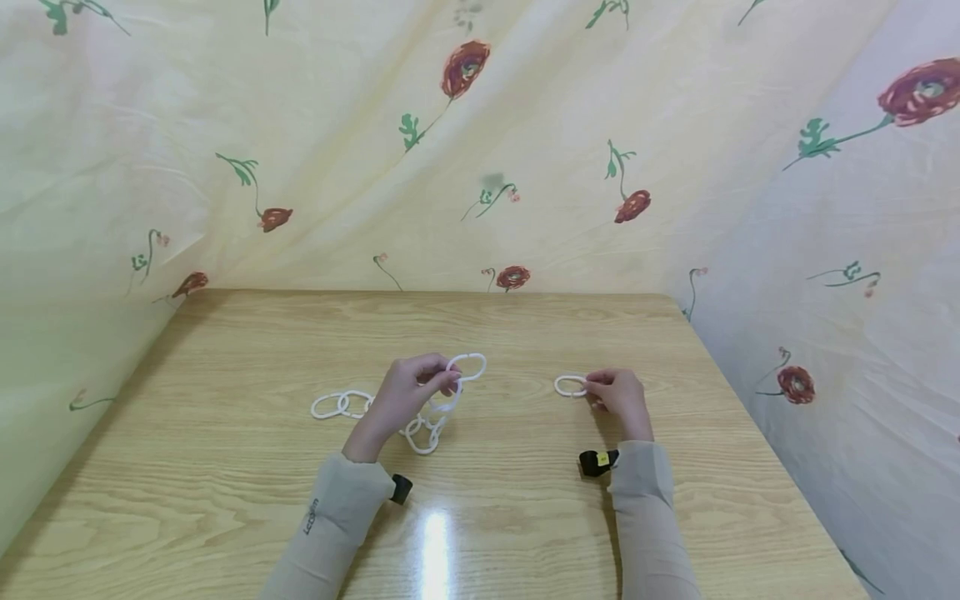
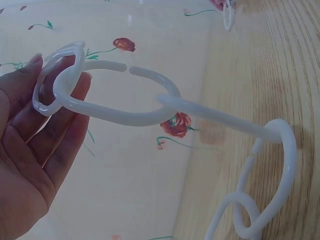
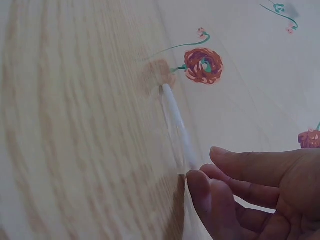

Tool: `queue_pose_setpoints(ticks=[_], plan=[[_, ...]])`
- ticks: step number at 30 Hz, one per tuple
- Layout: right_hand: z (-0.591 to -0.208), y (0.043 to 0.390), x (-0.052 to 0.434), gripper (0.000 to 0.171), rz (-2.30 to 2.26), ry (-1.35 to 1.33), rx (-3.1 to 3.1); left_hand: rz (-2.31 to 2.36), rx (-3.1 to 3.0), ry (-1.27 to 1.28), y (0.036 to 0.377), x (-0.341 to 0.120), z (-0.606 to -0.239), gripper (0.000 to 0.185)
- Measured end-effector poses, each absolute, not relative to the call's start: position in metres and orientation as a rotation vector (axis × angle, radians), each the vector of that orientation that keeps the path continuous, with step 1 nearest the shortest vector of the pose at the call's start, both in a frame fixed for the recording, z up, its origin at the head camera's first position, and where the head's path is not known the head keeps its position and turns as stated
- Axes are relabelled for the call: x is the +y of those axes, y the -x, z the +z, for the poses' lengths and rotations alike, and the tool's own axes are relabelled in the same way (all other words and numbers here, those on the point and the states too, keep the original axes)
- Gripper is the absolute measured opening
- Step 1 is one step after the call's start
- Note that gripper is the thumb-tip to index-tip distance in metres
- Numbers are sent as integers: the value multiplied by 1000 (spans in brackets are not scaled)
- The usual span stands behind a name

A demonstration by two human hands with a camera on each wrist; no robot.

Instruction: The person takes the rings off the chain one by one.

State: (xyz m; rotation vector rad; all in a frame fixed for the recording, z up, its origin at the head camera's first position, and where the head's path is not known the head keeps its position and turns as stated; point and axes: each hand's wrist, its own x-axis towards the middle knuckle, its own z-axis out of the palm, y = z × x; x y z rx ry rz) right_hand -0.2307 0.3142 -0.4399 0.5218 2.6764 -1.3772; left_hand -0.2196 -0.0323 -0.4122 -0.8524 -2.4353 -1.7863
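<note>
A chain of white plastic links [image 2: 125,119] hangs from my left hand [image 1: 408,387], which holds it near its top end between thumb and fingers. The top link [image 1: 477,360] sticks out past the fingertips, and lower links [image 1: 424,450] droop to the wooden tabletop. In the left wrist view, a small gap shows in the side of one link. Over on the right, my right hand [image 1: 618,394] pinches the right end of a single white link [image 1: 561,385], separate from the chain. The right wrist view shows this link [image 3: 176,122] edge-on, low over the table.
More chain links [image 1: 327,406] lie on the wooden table [image 1: 225,483], left of the left hand and partly hidden by it. A flowered cloth [image 1: 337,167] hangs behind the table and along both sides. Each sleeve has a dark wrist camera [image 1: 597,463].
</note>
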Motion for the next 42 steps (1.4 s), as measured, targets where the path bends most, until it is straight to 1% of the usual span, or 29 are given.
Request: queue_pose_setpoints(ticks=[14, 26, 32, 42], plan=[[-435, 230, 311, 29, -1348, -480, 2716, -1768, -2443, 846, 219, -33, -411, 13], [-424, 235, 297, 32, -1419, -346, 2706, -1769, -2428, 852, 221, -33, -412, 13], [-419, 234, 282, 32, -1476, -270, 2685, -1764, -2425, 858, 220, -33, -412, 13], [-410, 227, 247, 33, -1560, -58, 2597, -1773, -2427, 867, 221, -34, -413, 13]])
